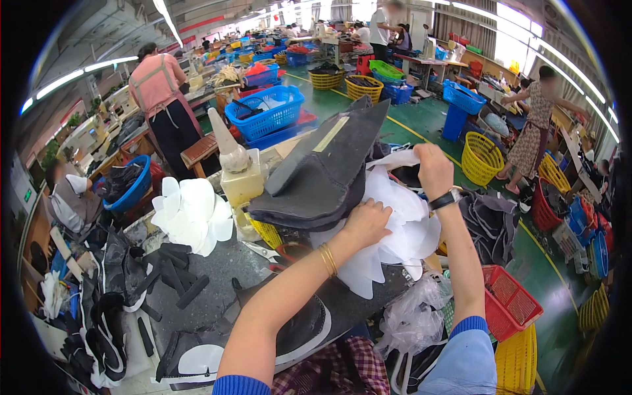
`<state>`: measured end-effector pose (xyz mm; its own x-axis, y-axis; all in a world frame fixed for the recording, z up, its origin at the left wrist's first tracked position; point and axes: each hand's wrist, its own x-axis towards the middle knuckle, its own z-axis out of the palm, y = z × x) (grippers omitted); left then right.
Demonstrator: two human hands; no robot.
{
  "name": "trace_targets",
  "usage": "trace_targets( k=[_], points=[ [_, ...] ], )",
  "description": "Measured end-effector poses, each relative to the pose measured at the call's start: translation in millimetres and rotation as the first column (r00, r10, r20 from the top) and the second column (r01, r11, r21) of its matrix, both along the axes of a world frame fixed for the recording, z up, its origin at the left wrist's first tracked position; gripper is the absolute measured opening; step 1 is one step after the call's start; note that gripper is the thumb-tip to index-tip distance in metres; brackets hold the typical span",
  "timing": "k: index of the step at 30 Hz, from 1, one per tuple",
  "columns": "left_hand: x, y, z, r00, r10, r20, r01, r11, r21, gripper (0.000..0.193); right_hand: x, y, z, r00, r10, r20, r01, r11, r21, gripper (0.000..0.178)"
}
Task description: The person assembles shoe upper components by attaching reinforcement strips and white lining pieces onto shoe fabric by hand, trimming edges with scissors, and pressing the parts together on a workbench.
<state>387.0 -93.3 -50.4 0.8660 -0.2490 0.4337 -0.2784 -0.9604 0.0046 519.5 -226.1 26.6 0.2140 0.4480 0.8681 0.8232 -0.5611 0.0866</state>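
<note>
Across the worktable, my right hand (436, 170), with a dark watch on its wrist, is closed on the edge of a white cut piece (396, 158). My left hand (367, 225) lies closed over a loose pile of white cut pieces (405, 230), its fingertips partly hidden among them. Thin, rounded and overlapping, the pieces spread between both hands. Just left of them rises a stack of dark grey cut pieces (316, 171) with a pale strip on top. Scissors (261, 251) lie near my left forearm.
Another white pile (192, 214) sits at left, beside a cone-topped container (234, 155). Black strips (174, 273) and dark trimmed parts (108, 329) cover the near left. At right are a clear plastic bag (415, 316) and a red basket (510, 301). Other people work farther off.
</note>
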Motion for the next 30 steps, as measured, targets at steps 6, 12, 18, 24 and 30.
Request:
trace_targets(
  k=[6, 12, 18, 24, 30],
  points=[
    [7, 39, 10, 0.984, -0.135, -0.120, 0.078, 0.917, -0.391, 0.023, -61, -22, 33, 0.966, 0.226, 0.122, -0.191, 0.950, -0.247, 0.014],
    [-23, 48, 64, 0.995, 0.064, 0.073, -0.008, 0.806, -0.592, 0.012, -123, -76, -64, 0.958, 0.277, 0.074, -0.236, 0.907, -0.348, 0.023],
    [-41, 48, 43, 0.944, -0.260, 0.202, 0.292, 0.944, -0.153, 0.012, -157, -83, -91, 0.908, 0.296, -0.295, -0.397, 0.833, -0.385, 0.021],
    [-55, 3, 44, 0.952, 0.306, -0.029, -0.304, 0.951, 0.063, 0.012, -112, -65, -90, 0.819, 0.159, -0.551, -0.246, 0.965, -0.086, 0.038],
    [-68, 23, 29, 0.939, -0.341, 0.040, 0.274, 0.815, 0.510, 0.010, -128, -45, -113, 0.766, 0.173, -0.619, -0.258, 0.965, -0.050, 0.071]
  ],
)
